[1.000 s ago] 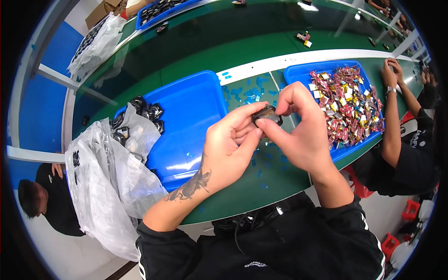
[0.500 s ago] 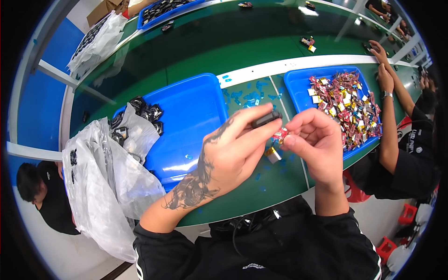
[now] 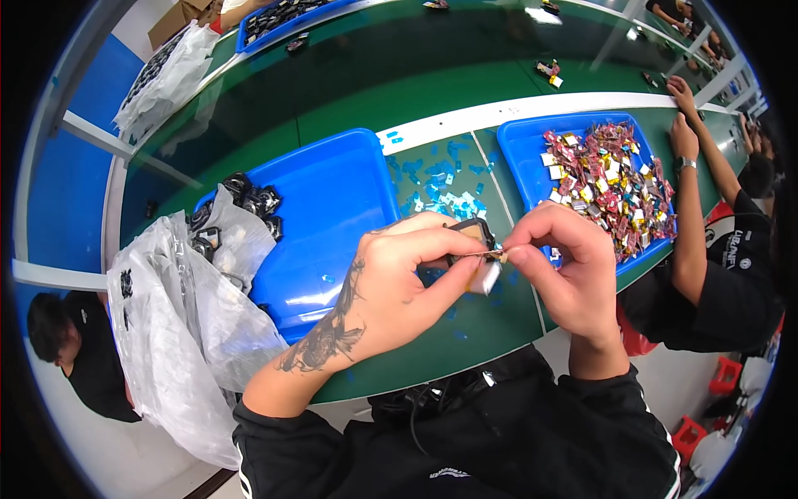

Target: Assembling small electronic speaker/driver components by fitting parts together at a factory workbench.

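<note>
Over the green table, my left hand (image 3: 411, 266) is closed, holding a small black plastic housing (image 3: 480, 229) whose tan inner face shows. Its thumb and forefinger also pinch close to the edge of a small circuit board (image 3: 495, 256). My right hand (image 3: 569, 262) meets it there, thumb and forefinger pinched on the board's other end. Below the fingertips hangs a silvery-white battery pack (image 3: 485, 278), slightly blurred. How the board lies against the housing is partly hidden by my fingers.
To the right, a blue tray (image 3: 519, 166) is heaped with red circuit boards and batteries. A blue tray (image 3: 332, 224) at left has black housings in plastic bags (image 3: 179, 324) at its edge. Blue film scraps (image 3: 449, 187) litter the table. A co-worker's arm (image 3: 692, 212) reaches in at right.
The black housing has turned from edge-on to showing its inner face. My left thumb and forefinger have come together at the board, beside my right fingertips. The view has shifted slightly.
</note>
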Tool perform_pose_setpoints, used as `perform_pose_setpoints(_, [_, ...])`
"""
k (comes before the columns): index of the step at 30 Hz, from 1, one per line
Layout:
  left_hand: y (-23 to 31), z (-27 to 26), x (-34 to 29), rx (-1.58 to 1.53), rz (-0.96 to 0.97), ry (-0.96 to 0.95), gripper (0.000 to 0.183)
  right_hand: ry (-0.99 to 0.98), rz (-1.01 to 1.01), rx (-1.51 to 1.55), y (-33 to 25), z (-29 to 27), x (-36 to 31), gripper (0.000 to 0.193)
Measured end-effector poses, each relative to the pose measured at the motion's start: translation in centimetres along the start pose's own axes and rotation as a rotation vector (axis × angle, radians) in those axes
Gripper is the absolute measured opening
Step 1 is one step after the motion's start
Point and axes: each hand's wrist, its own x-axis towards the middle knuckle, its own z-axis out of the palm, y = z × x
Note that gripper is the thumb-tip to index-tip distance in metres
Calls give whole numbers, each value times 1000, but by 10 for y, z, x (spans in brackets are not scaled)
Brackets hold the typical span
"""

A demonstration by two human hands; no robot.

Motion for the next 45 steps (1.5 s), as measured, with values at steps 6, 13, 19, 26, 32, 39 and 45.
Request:
perform_pose_setpoints(6, [3, -1, 0, -108, -263, -25, 13, 95, 75, 326, 3, 19, -6, 24])
perform_pose_setpoints(13, [1, 3, -2, -377, -231, -3, 39, 170, 71, 293, 5, 28, -2, 35])
perform_pose_setpoints(19, [-5, 6, -2, -327, -133, 50, 37, 205, 28, 233, 13, 34, -1, 37])
perform_pose_setpoints(26, [-1, 11, -1, -409, -164, 150, 45, 297, -49, 8, 14, 44, 0, 45])
perform_pose_setpoints(32, [-1, 9, -2, -557, -216, 204, 54, 245, -55, 93, 14, 47, 0, 44])
perform_pose_setpoints(39, [-14, 2, -5, -673, -187, 279, 45, 203, -74, -100, 15, 62, 22, 43])
perform_pose_setpoints(45, [-4, -55, 4, 642, 65, 175, 55, 16, 25, -25, 34, 36, 93, 40])
